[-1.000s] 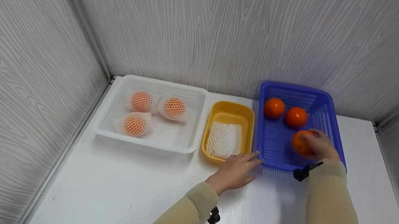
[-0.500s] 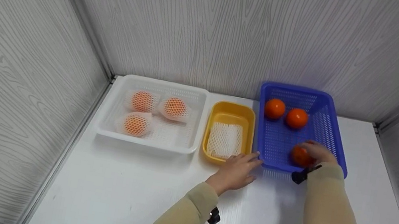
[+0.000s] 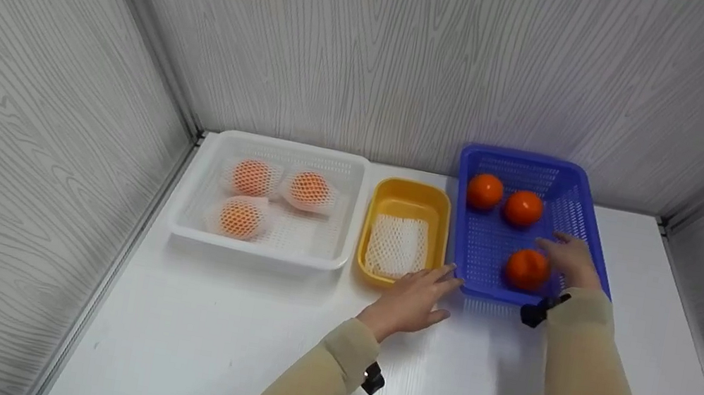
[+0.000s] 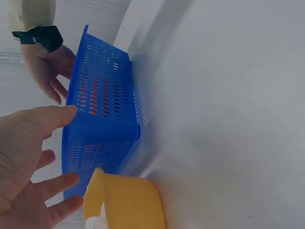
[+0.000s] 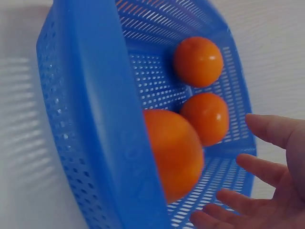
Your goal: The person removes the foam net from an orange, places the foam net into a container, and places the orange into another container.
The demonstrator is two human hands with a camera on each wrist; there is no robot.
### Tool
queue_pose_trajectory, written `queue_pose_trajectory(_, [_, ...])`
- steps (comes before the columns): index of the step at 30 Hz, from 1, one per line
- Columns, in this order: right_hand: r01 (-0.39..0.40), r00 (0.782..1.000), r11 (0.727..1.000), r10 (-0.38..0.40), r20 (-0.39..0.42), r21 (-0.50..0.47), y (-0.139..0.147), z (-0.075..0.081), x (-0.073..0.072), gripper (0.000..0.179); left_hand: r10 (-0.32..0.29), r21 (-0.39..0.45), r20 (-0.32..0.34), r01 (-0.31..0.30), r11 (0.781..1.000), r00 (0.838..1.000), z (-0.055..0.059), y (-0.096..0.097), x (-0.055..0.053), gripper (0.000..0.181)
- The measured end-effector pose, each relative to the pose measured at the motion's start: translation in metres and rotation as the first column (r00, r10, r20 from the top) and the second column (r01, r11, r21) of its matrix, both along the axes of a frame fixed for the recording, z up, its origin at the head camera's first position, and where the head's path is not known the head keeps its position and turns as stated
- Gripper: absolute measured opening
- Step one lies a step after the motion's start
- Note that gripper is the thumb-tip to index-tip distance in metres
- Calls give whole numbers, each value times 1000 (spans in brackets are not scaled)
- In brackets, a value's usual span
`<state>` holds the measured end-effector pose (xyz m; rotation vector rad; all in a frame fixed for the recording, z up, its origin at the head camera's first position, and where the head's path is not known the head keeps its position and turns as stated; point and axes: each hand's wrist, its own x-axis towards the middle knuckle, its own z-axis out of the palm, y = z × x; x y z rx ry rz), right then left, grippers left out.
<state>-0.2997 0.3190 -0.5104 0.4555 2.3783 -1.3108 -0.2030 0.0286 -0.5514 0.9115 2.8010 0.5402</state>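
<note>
My right hand is over the right side of the blue basket, fingers spread and holding nothing. Just left of it, at the basket's near end, lies an orange. Two more oranges, one at the left wall and one beside it, sit toward the back. In the right wrist view the fingers are apart from the near orange. My left hand has its fingers extended at the basket's front left corner, close to the yellow tub; its thumb overlaps the blue rim in the left wrist view.
White foam net sleeves lie in the yellow tub. A white basket on the left holds three oranges in foam nets, one of them nearest the front. Wood-grain panels enclose the white table at back and sides.
The right hand lowered the orange to the basket's near end and let go of it, then drew back to the right. The left hand has barely moved.
</note>
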Motion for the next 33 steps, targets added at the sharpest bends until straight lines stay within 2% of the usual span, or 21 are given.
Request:
queue_pose_trajectory(3, [-51,997,997,54,-60,51,-4,9,1,77,19,5,-7,-19,1000,1000,8,-6,-1,54])
queue_pose_trajectory(7, [-80,989,995,87,-120,64,-12,23,1,74,26,11,-86,-25,1000,996,20,-18,-3,44])
queue_pose_trajectory(10, [-87,984,996,91,-156,34,-22,35,3,70,43,35,-144,-39,999,989,26,-31,-5,39])
queue_pose_trajectory(15, [-115,975,993,106,-197,-37,-43,48,11,68,104,75,-167,-93,993,980,33,-54,-8,38])
queue_pose_trajectory(19, [-149,965,987,132,-229,-60,-59,50,20,63,141,110,-174,-123,986,975,35,-73,-10,37])
queue_pose_trajectory(26, [-222,939,975,210,-271,-14,-86,41,31,56,216,168,-134,-193,967,967,33,-107,-12,36])
queue_pose_trajectory(29, [-237,929,971,220,-299,-21,-96,38,36,55,261,186,-139,-234,954,955,31,-121,-14,35])
queue_pose_trajectory(33, [-251,924,967,222,-311,-54,-108,34,42,56,328,194,-160,-296,935,931,30,-138,-16,34])
